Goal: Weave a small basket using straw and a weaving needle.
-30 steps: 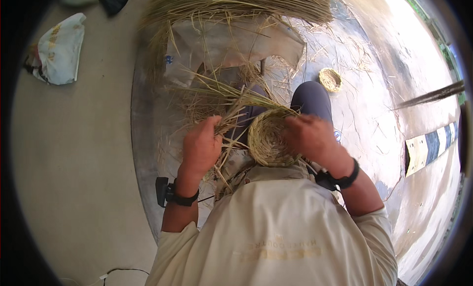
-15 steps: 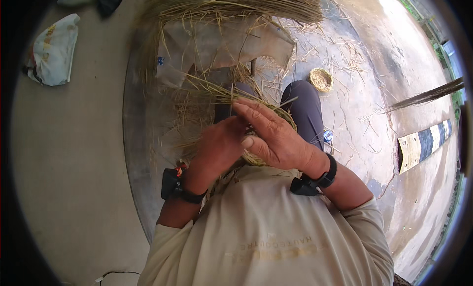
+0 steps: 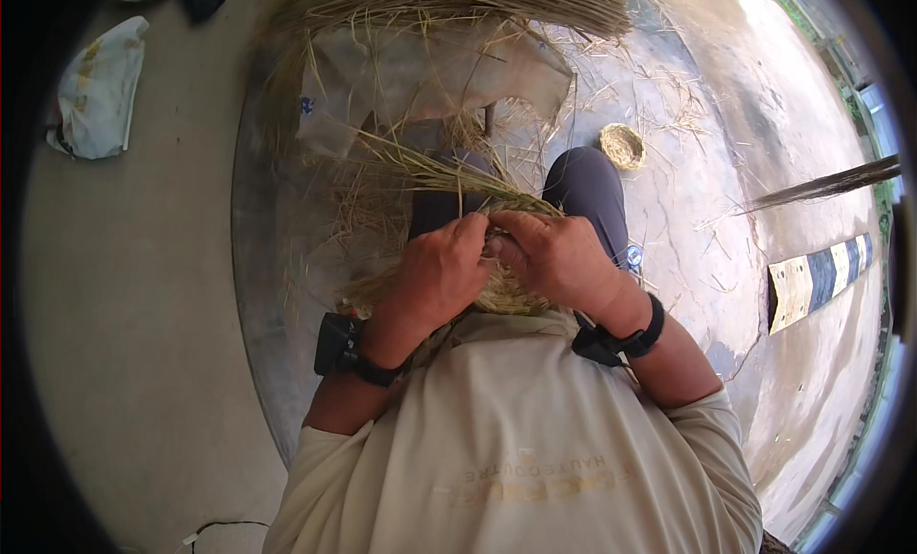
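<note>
Over my lap lies a coil of woven straw [image 3: 506, 294], partly covered by my hands. From it a loose bundle of straw stalks [image 3: 420, 165] sticks out to the far left. My left hand [image 3: 446, 267] and my right hand [image 3: 564, 258] meet at the coil's far rim, fingers bent and pinching the straw between them. The exact strand in the fingertips is too small to make out. Both wrists wear black straps with small boxes.
A big sheaf of straw [image 3: 458, 5] lies across the far side, above a pale cloth sheet [image 3: 411, 72]. A small round straw basket [image 3: 622, 146] sits on the floor past my right knee. Farther right are a broom [image 3: 821, 184] and a striped board [image 3: 821, 282]; a white bag [image 3: 98, 91] lies far left.
The right hand was stretched flat over the left; now its fingers are bent and the two hands are side by side, pinching the straw. More of the coil shows below them.
</note>
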`<state>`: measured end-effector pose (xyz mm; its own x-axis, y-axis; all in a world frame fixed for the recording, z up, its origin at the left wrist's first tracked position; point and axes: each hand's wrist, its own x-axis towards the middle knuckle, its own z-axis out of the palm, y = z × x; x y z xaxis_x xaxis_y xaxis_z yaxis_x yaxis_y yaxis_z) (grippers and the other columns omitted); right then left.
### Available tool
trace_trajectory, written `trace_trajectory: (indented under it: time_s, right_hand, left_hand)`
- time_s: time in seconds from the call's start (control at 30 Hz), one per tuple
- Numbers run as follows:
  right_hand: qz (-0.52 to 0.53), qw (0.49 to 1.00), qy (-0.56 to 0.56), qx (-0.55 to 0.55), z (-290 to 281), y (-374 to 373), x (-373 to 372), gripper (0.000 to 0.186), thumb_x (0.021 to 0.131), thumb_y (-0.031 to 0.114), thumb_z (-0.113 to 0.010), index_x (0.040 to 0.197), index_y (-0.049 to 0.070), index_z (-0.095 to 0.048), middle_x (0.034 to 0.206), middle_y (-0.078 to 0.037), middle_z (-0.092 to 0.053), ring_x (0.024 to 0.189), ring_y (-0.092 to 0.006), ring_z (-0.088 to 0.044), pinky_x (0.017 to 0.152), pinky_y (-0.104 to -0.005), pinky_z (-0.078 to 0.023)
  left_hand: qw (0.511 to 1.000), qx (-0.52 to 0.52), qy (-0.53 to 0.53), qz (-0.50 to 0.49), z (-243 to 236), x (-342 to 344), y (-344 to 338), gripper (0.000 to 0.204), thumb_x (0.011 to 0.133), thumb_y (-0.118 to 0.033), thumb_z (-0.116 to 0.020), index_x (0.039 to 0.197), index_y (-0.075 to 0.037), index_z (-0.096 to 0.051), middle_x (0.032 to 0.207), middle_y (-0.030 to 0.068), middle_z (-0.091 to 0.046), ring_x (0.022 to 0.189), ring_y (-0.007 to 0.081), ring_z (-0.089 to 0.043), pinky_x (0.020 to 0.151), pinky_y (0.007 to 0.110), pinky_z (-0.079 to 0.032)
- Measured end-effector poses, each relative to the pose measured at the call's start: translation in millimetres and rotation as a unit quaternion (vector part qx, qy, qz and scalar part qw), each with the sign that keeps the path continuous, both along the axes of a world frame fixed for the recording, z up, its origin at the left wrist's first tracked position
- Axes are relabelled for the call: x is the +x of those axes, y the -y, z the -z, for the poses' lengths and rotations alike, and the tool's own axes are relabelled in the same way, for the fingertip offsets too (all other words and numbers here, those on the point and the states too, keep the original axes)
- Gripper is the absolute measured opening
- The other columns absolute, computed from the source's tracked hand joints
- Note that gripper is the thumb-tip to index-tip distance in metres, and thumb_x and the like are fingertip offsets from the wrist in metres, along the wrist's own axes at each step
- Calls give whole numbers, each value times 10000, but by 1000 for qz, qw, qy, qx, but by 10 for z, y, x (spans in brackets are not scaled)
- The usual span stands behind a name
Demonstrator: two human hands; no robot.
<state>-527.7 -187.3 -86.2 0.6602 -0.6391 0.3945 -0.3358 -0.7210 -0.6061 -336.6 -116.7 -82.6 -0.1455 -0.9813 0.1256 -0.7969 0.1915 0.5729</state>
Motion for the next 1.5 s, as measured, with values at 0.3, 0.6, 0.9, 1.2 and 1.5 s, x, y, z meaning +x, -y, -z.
trace_trajectory:
  time_s: [0.3,0.6,0.9,1.2,1.5]
  right_hand:
    - [-39,982,41,183,-149,135,-262,175,983,158,-719,915,13,-649,767,-186,-630,696,-407,-634,606,-442,-502]
    - [89,975,121,166,-122,149,-490,388,1025,241,-680,1300,-31,-649,1138,-232,-707,1089,-362,-696,928,-419,-541]
    - [-8,984,90,153,-135,-7,-181,524,1019,312,-675,1387,-46,-571,1252,-259,-659,1212,-385,-643,1023,-430,-515]
    - [-57,967,106,225,-103,-57,-94,515,1033,261,-650,1440,-34,-535,1356,-250,-626,1296,-379,-606,1088,-427,-482]
    - [-101,992,-21,73,-3,-30,-198,851,929,281,-771,1581,-45,-331,1173,-240,-683,1063,-426,-684,917,-454,-559]
  left_hand:
    - [993,21,-116,-1,-47,66,-105,469,872,-178,-821,1259,-33,-599,1051,231,-725,967,447,-704,780,485,-569]
    - [997,74,-18,8,223,182,-296,258,910,-142,-744,1107,-23,-628,990,220,-715,907,457,-690,743,524,-546]
    - [998,58,7,23,203,62,-283,270,879,-80,-737,1111,-47,-604,1003,199,-703,929,447,-684,762,533,-559]
    - [998,54,8,38,320,9,-240,234,914,-117,-700,1106,-55,-582,957,209,-692,890,467,-680,722,556,-546]
    - [997,73,-3,6,160,43,-229,218,900,-98,-694,1064,-36,-565,921,230,-687,857,491,-676,691,590,-516]
